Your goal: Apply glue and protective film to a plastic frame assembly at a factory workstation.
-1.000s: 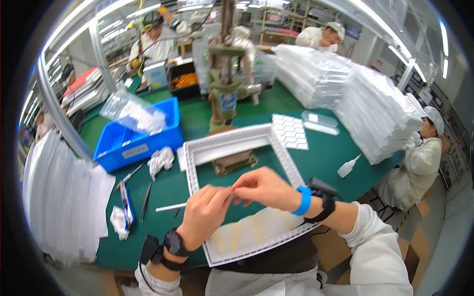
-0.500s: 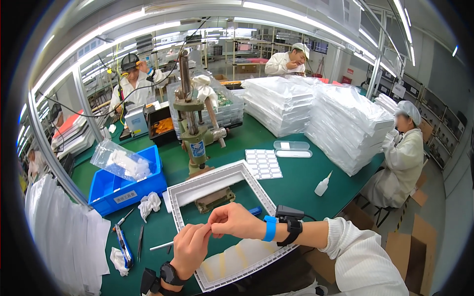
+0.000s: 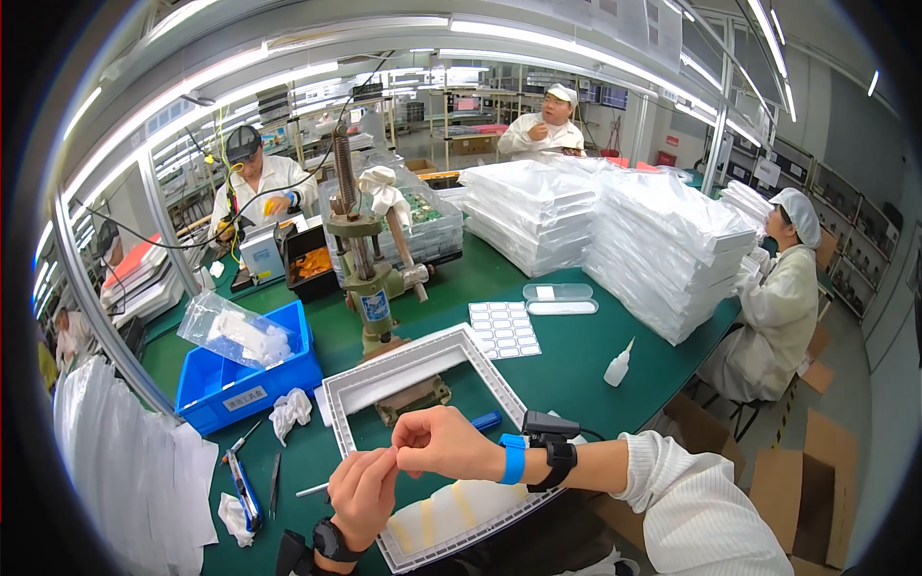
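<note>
Both of your hands meet above the white frame tray (image 3: pixel 423 360) on the green surface (image 3: pixel 576 365). Your left hand (image 3: pixel 363 492) and right hand (image 3: pixel 444 444) pinch fingertips together; whatever they grip is too small to tell.

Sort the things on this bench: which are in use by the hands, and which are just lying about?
In use: left hand and right hand, fingertips pinched together above the white frame tray.

Lying about: blue bin, glue bottle, tweezers, label sheet.

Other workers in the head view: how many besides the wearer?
3 clearly: one in a dark cap behind the press at the back left, one in a white cap standing at the back centre, one seated at the right by the white stacks. More may be hidden at the far left.
</note>
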`<move>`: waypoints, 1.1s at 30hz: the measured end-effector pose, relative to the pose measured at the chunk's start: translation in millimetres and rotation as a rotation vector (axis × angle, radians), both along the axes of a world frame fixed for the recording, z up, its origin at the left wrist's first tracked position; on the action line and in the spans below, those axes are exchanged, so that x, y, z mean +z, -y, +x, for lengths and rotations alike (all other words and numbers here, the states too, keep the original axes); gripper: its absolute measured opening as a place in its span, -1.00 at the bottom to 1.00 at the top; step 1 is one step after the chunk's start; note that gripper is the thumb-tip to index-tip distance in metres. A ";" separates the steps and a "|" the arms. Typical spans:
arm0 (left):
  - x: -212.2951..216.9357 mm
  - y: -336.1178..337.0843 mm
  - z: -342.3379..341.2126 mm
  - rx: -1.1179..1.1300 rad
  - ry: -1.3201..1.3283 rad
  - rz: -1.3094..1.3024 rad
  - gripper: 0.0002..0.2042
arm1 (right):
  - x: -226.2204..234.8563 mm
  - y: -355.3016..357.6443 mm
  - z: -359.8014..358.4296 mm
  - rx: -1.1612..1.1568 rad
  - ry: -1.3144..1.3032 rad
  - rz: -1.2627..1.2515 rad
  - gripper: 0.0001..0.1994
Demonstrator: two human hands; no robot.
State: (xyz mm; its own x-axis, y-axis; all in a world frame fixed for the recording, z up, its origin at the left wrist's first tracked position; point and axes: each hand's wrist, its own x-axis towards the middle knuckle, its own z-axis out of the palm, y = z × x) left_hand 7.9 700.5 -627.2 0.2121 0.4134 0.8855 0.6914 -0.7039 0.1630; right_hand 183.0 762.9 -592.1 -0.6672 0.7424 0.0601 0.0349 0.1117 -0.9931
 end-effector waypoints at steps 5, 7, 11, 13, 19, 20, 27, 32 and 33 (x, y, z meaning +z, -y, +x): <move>4.3 2.6 -0.7 0.009 -0.013 0.003 -0.74 | -5.0 -0.3 -2.2 -0.040 -0.031 0.068 -0.89; 14.8 15.5 5.0 -0.006 0.016 0.055 -0.74 | -16.8 -15.7 4.5 -0.158 -0.038 -0.033 -0.88; 16.0 8.4 -11.0 0.054 0.082 0.058 -0.75 | -20.8 -23.8 33.4 -0.104 -0.087 -0.120 -0.83; 16.4 2.3 -12.8 0.062 0.096 0.030 -0.74 | 4.6 -27.2 58.7 -0.181 -0.031 -0.039 -0.85; -3.3 -7.7 -16.8 0.109 0.054 -0.078 -0.78 | 28.8 -55.8 116.8 -0.319 0.029 -0.025 -0.81; -7.5 -10.6 -18.2 0.111 0.044 -0.088 -0.80 | 28.5 -59.2 121.5 -0.311 0.031 -0.031 -0.81; -8.2 -23.4 -11.7 0.120 0.016 -0.124 -0.85 | 18.7 -76.8 147.1 -0.371 0.438 -0.020 -0.78; -11.2 -21.6 -13.9 0.136 0.002 -0.150 -0.84 | 14.4 -81.6 137.0 -0.297 0.562 -0.109 -0.79; -11.6 -20.8 -14.7 0.141 0.003 -0.151 -0.84 | 12.8 -82.1 135.2 -0.293 0.600 -0.107 -0.80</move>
State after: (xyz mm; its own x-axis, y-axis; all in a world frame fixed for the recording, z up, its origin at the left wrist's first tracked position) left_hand -6.8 721.3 -638.8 0.1403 0.5672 0.8115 0.7808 -0.5674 0.2616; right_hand 318.2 845.0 -579.3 -0.3318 0.8792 -0.3419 0.5976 -0.0845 -0.7973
